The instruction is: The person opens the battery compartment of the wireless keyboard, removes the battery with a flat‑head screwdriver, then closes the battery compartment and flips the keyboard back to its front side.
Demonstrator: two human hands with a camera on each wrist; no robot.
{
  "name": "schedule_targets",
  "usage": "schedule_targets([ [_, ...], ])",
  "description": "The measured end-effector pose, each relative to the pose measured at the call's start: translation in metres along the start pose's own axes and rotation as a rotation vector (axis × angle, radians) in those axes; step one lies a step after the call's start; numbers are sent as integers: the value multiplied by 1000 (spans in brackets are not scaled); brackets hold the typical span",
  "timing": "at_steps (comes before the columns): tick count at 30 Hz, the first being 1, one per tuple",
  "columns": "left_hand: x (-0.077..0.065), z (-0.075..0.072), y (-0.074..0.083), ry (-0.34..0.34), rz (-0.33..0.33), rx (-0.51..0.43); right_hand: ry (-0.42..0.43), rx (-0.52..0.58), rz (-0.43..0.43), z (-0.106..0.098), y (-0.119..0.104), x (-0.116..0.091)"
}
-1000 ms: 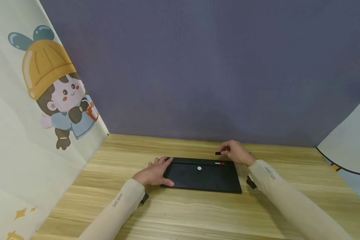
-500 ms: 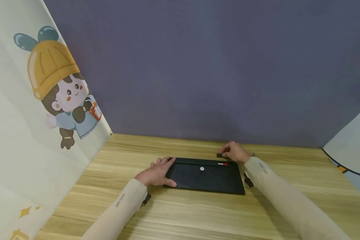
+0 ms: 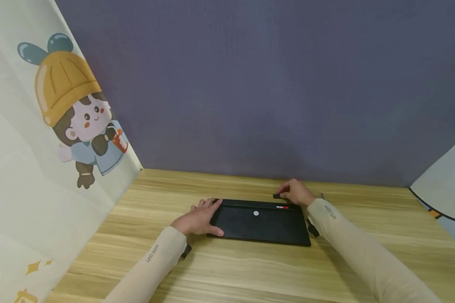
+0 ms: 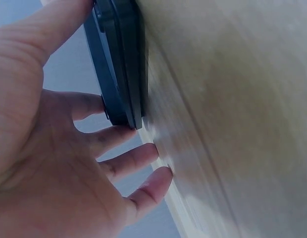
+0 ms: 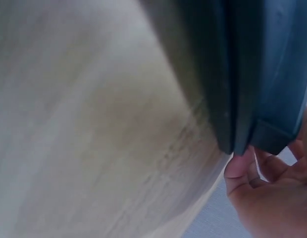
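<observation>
A flat black panel [image 3: 265,227], probably a keyboard lying face down, rests on the wooden table. It bears a round white sticker [image 3: 255,213] and a small red-and-white piece [image 3: 282,207] near its far edge. My left hand [image 3: 199,219] grips its left end, the thumb at the near edge and the fingers spread along the far corner. In the left wrist view the panel's end [image 4: 119,64] sits between thumb and fingers. Just beyond the far right corner, my right hand [image 3: 297,192] pinches a small black strip [image 3: 276,196]. The right wrist view hides this strip behind the panel [image 5: 242,64].
Behind the table [image 3: 227,269] rises a dark purple-grey backdrop [image 3: 250,84]. A pale printed cloth [image 3: 15,126] hangs on the left, and another pale cloth [image 3: 447,176] on the right. A small greyish object [image 3: 322,195] shows partly beyond the right wrist.
The right hand with the black strip has come slightly nearer the panel's far edge. The left hand keeps its hold. The head view has shifted a little.
</observation>
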State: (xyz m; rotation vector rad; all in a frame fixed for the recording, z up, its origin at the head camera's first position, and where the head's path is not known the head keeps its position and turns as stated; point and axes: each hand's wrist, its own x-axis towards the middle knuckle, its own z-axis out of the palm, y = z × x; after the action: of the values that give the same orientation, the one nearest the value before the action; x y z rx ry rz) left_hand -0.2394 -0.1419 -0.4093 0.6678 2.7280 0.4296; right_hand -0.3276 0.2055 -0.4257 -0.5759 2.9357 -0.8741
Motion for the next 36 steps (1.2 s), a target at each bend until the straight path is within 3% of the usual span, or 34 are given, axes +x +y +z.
schedule_targets([
  [8, 3, 0, 3, 13, 2, -6, 55, 30, -39, -19, 8, -14],
  [15, 6, 1, 2, 12, -9, -4, 33, -5, -50, -44, 12, -39],
  [20, 8, 3, 4, 14, -9, -4, 18, -16, -17, -56, 19, -68],
  [28, 10, 2, 8, 13, -12, -14, 29, -184, 55, -64, 27, -118],
  [32, 9, 0, 9, 14, -13, -20, 32, -220, 85, -62, 30, -133],
  [36, 10, 0, 9, 22, -18, -18, 22, -185, 132, -61, 34, -140],
])
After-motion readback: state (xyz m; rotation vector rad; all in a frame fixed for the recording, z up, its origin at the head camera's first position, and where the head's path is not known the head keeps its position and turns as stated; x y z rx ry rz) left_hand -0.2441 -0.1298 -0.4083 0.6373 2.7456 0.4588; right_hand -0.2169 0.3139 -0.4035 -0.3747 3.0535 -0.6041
